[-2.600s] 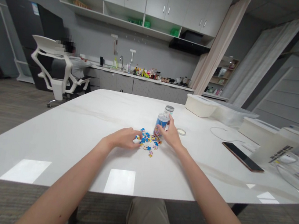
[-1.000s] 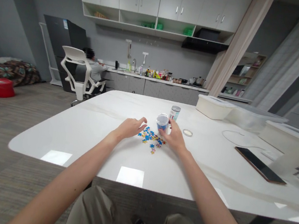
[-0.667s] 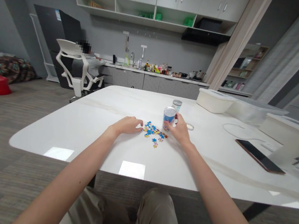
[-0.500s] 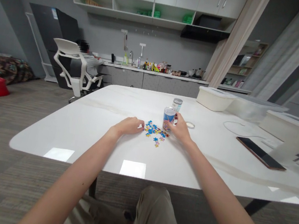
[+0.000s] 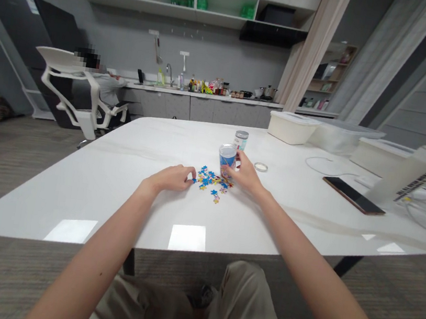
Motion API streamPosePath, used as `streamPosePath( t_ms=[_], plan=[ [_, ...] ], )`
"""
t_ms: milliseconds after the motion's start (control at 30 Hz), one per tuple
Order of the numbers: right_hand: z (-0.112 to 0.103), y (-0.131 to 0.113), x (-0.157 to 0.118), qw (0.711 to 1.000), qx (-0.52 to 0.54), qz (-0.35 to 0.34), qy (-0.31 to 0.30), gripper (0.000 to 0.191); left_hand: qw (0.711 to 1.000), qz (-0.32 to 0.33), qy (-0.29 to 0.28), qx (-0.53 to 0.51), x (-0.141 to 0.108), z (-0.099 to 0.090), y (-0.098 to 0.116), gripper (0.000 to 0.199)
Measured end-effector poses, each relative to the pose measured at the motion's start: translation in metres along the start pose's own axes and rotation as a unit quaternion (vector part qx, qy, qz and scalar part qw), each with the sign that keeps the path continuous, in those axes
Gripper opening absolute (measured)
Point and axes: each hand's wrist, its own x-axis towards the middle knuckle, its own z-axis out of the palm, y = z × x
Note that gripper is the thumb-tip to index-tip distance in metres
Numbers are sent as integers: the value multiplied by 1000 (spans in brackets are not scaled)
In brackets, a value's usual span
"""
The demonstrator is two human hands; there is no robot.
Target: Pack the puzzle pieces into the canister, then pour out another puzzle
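Observation:
My right hand is wrapped round a clear canister with blue colouring, which stands upright on the white table. Beside its base lies a loose heap of small jigsaw puzzle pieces, mostly blue and yellow, with several strays toward me. At the heap's left edge, my left hand has thumb and forefinger pinched together, a blue puzzle piece at the tips. Behind the canister is a second can with a silvery lid. A ring-shaped lid lies flat to the right.
Cream lidded boxes and a clear bin line the table's far right. Nearer are a dark phone, a cable and a large pale container. A person sits in a white chair at the back left.
The view has swung a little to the right, so everything sits further left in it. Both hands keep nearly the same poses at the pieces and the canister.

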Motion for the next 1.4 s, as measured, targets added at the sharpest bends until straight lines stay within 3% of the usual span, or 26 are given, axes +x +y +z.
streamPosePath(
  t_ms=[300, 400, 533, 700, 867, 1033, 1100, 1200, 1300, 1400],
  plan=[
    [0, -3, 0, 999, 3, -36, -24, 58, 999, 31, -3, -28, -1, -5, 5, 18],
    [-3, -5, 0, 996, -4, -81, -38, 56, 995, 23, 99, -18, 0, -9, 13, 17],
    [-5, -9, 0, 989, -23, -131, -61, 53, 963, -21, 266, -32, 4, -10, 24, 21],
    [-3, -13, -1, 983, -14, -163, -86, 53, 950, 32, 309, -34, 9, -3, 24, 19],
    [-2, -17, -2, 979, -7, -182, -93, 54, 952, 51, 301, -17, 9, -2, 24, 22],
    [-1, -18, -2, 994, -14, -106, -36, 55, 961, -25, 277, 13, 5, -10, 26, 27],
    [-1, -17, 0, 999, -19, -36, 16, 56, 970, -48, 235, 32, 4, -11, 23, 28],
    [-3, -13, 2, 996, -32, 53, 63, 52, 991, -32, 116, 55, 4, -9, 18, 31],
    [-4, -5, 2, 992, -43, 95, 65, 48, 998, -9, 28, 47, 4, -5, 16, 39],
    [-1, 0, 1, 992, -32, 119, 39, 50, 999, 5, -14, 29, 4, -2, 17, 59]
  ],
)
